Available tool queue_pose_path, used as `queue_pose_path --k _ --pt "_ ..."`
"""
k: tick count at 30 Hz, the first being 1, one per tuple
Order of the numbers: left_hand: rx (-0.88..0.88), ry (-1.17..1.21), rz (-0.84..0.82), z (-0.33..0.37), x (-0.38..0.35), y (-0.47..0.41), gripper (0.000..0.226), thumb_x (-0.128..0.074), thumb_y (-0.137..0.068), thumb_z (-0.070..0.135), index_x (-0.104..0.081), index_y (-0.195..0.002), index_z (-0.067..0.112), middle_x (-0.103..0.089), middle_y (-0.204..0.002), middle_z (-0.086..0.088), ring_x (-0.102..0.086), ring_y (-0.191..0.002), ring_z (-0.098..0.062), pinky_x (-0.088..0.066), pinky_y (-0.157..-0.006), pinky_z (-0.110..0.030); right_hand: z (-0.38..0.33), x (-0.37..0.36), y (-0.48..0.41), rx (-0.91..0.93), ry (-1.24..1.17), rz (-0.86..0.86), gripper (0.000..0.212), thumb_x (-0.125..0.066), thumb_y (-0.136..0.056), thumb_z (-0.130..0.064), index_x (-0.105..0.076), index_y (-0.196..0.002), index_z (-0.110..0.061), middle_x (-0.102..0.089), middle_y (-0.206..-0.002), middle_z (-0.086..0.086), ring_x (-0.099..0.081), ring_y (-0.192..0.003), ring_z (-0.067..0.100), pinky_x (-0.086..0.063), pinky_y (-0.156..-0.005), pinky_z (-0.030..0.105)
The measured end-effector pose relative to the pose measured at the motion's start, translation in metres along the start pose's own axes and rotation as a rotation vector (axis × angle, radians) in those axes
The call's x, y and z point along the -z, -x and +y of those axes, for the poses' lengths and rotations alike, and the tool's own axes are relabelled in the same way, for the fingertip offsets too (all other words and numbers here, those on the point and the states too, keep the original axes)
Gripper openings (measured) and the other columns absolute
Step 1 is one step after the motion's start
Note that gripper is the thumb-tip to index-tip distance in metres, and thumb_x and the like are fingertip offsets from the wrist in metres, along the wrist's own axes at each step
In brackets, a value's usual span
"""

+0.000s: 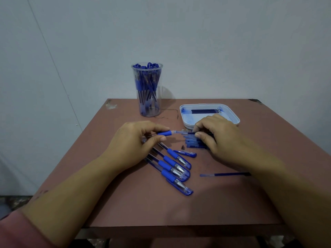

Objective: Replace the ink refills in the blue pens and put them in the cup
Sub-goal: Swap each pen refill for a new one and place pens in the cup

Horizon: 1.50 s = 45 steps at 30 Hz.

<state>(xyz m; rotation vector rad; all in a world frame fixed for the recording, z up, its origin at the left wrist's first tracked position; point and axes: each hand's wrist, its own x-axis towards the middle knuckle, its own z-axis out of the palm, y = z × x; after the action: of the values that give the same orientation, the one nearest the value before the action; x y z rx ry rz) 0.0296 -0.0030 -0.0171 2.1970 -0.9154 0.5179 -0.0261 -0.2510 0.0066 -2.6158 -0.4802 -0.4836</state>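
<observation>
**Refill lined up with the open barrel**

The pen barrel (163,133) lies level just above the surface (143,208). Its long axis runs left to right, and its blue grip end faces a dark refill (189,133) on nearly the same line. The two are close, but I cannot tell whether the refill has entered. The left hand (132,140), palm down, pinches the barrel at the grip between thumb and forefinger. The right hand (220,138), fingers curled, pinches the refill over a pile of spare refills (195,144). The next move is probably a straight slide along that shared axis. A metal tip (183,146) and a loose cap (185,153) lie between the hands, with capped pens (172,165) fanned nearer the person. The cup (146,90), holding many pens, stands behind the left hand, beside a white tray (232,117)
</observation>
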Motion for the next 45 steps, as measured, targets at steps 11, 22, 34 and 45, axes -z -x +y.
queue_pose_path --k 11,22,34,45 --pt "-0.062 -0.071 -0.028 0.004 -0.003 -0.001 0.027 -0.063 -0.085 0.044 -0.074 -0.109 0.037 -0.071 -0.091 0.022 -0.063 -0.08 0.0 -0.053 -0.068 -0.027 -0.011 -0.011 -0.006 0.183 0.1 0.067 0.015 -0.056 -0.092 -0.03 -0.067 -0.1 -0.025 -0.06 -0.087 -0.013 -0.048 -0.085 0.011 -0.042 -0.08 0.034" --pt "-0.036 -0.045 -0.01 0.006 -0.001 0.0 0.029 -0.064 -0.084 0.043 -0.074 -0.11 0.035 -0.073 -0.093 0.018 -0.065 -0.081 -0.001 -0.052 -0.07 -0.024 -0.004 -0.009 -0.003 0.148 0.077 0.073 0.019 -0.059 -0.091 -0.034 -0.066 -0.109 -0.033 -0.058 -0.088 -0.016 -0.046 -0.084 0.008 -0.043 -0.081 0.036" --pt "-0.049 -0.042 0.015 0.006 -0.001 0.002 0.028 -0.065 -0.085 0.041 -0.073 -0.111 0.035 -0.072 -0.094 0.019 -0.064 -0.084 0.002 -0.052 -0.071 -0.017 0.002 -0.016 -0.004 0.155 0.025 0.186 0.013 -0.058 -0.089 -0.029 -0.067 -0.098 -0.032 -0.054 -0.085 -0.023 -0.046 -0.083 0.001 -0.042 -0.077 0.029" --pt "-0.057 -0.043 0.014 0.004 -0.001 0.001 0.029 -0.065 -0.085 0.041 -0.074 -0.111 0.033 -0.073 -0.096 0.018 -0.065 -0.085 0.001 -0.05 -0.072 -0.016 -0.001 -0.015 -0.005 0.098 -0.084 0.142 0.022 -0.064 -0.09 -0.02 -0.068 -0.108 -0.032 -0.059 -0.093 -0.016 -0.052 -0.09 0.003 -0.042 -0.082 0.02"
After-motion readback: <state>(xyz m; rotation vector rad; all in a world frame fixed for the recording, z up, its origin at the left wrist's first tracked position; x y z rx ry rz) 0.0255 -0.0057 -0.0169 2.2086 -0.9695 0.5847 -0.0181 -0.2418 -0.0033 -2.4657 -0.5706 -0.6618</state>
